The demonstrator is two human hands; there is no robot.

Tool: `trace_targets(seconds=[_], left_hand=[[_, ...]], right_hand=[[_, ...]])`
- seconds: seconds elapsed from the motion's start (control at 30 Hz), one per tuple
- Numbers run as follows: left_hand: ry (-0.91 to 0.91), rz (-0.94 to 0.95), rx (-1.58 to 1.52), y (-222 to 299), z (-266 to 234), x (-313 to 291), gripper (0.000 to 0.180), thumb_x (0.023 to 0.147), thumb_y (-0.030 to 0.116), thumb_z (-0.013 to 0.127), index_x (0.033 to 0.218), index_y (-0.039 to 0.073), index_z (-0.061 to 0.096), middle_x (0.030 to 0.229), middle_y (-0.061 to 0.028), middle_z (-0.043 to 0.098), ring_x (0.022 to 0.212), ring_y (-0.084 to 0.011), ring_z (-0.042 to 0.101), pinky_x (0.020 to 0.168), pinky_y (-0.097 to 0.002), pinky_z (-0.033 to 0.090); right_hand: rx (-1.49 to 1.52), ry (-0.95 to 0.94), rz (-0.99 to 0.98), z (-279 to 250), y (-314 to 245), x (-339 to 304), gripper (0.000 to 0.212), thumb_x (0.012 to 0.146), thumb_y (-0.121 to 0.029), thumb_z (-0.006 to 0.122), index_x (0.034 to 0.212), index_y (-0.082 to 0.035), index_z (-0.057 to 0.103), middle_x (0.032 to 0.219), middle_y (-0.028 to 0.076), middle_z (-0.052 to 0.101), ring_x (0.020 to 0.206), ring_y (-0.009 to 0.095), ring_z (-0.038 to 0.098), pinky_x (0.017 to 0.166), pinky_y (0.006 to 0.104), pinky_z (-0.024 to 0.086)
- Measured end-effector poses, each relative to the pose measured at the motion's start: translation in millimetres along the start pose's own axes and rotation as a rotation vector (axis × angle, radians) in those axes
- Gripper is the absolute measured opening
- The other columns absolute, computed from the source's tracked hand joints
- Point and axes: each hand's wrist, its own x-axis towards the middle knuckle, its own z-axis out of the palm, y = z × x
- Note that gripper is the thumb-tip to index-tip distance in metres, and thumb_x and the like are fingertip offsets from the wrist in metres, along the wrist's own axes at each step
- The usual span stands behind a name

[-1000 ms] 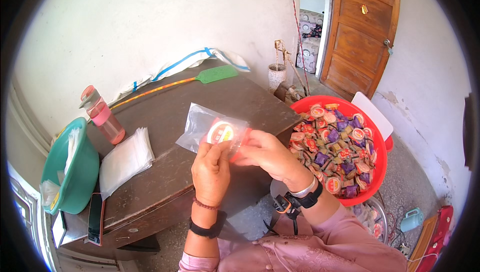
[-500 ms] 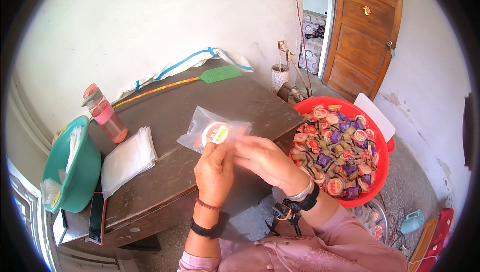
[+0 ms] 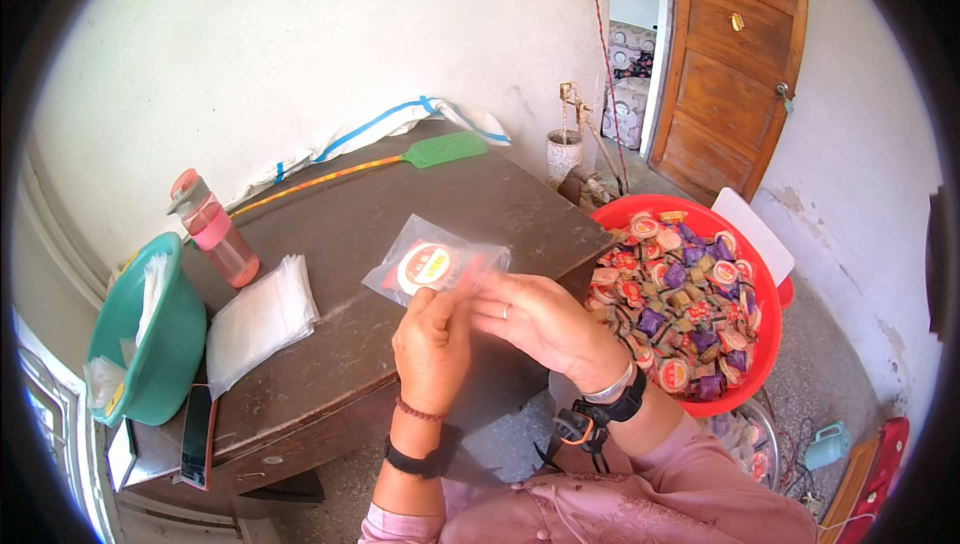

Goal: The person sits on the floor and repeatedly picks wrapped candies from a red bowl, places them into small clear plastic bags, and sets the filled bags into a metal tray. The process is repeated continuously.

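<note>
A clear plastic bag [image 3: 396, 266] with a round red, white and yellow label is held up over the near edge of the dark table. My left hand [image 3: 432, 344] pinches the bag's lower edge between thumb and bent fingers. At the bag's right end is my right hand [image 3: 540, 329], fingers together, a ring on one of them. Its fingertips are partly hidden by the film and the left hand. Something red shows through the film beside them; its kind cannot be made out. On the table to the left lies a stack of clear bags [image 3: 262, 319].
A big red basin [image 3: 765, 344] of wrapped small pieces stands to the right. Leftward are a green basin [image 3: 165, 354], a pink bottle [image 3: 228, 249] and a phone [image 3: 198, 434]. A green fly swatter [image 3: 447, 149] lies across the table's [image 3: 370, 204] far side. Behind is a wooden door [image 3: 725, 74].
My right hand has turned slightly and its fingers have shifted at the bag's end, so the ring now shows. The bag stays in the left hand's pinch, its label more plainly seen.
</note>
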Motion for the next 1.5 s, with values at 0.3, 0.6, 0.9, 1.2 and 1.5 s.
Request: trace_targets(seconds=[0.3,0.6,0.9,1.2,1.5], left_hand=[[-0.011,-0.019,-0.014,2.3,-1.0,1.0,0.013,0.092,0.001,0.071,0.103,0.003,0.076,0.080,-0.0089,0.061,0.072,-0.0231,0.063,0.067,-0.0330,0.051],[-0.041,-0.023,-0.030,-1.1,-1.9,0.7,0.015,0.092,0.002,0.070,0.105,0.006,0.077,0.081,-0.0092,0.061,0.074,-0.0254,0.063,0.069,-0.0346,0.051],[-0.062,-0.031,-0.054,1.1,-6.7,1.3,0.020,0.091,0.008,0.070,0.109,0.009,0.076,0.090,-0.0125,0.064,0.078,-0.0314,0.066,0.071,-0.0387,0.054],[-0.011,0.055,0.216,4.9,1.5,6.9,0.029,0.088,0.020,0.078,0.111,0.004,0.074,0.103,-0.0155,0.067,0.092,-0.0349,0.068,0.078,-0.0434,0.055],[-0.187,0.128,0.385,3.0,0.2,15.2,0.028,0.081,0.023,0.082,0.104,0.007,0.076,0.100,-0.0117,0.069,0.093,-0.0345,0.068,0.081,-0.0436,0.055]], right_hand=[[0.001,0.002,-0.004,-5.1,8.2,17.8,0.043,0.110,-0.032,0.053,0.128,0.007,0.058,0.127,0.015,0.064,0.120,0.022,0.062,0.106,0.0380,0.049],[0.169,-0.054,0.038,-8.5,9.9,31.1,0.043,0.109,-0.032,0.054,0.133,0.003,0.059,0.131,0.017,0.065,0.121,0.023,0.063,0.107,0.0398,0.049],[0.074,-0.031,0.005,-23.8,9.6,34.1,0.037,0.108,-0.026,0.056,0.131,0.002,0.061,0.128,0.014,0.066,0.115,0.023,0.065,0.103,0.0391,0.051],[-0.031,0.031,-0.022,-23.1,-8.3,16.7,0.030,0.101,-0.013,0.066,0.128,-0.004,0.061,0.117,0.009,0.066,0.112,0.024,0.066,0.098,0.0416,0.056],[-0.356,0.214,-0.008,-67.5,-49.1,-50.6,0.042,0.102,-0.027,0.066,0.125,0.007,0.058,0.115,0.022,0.068,0.096,0.031,0.074,0.088,0.0413,0.061]])
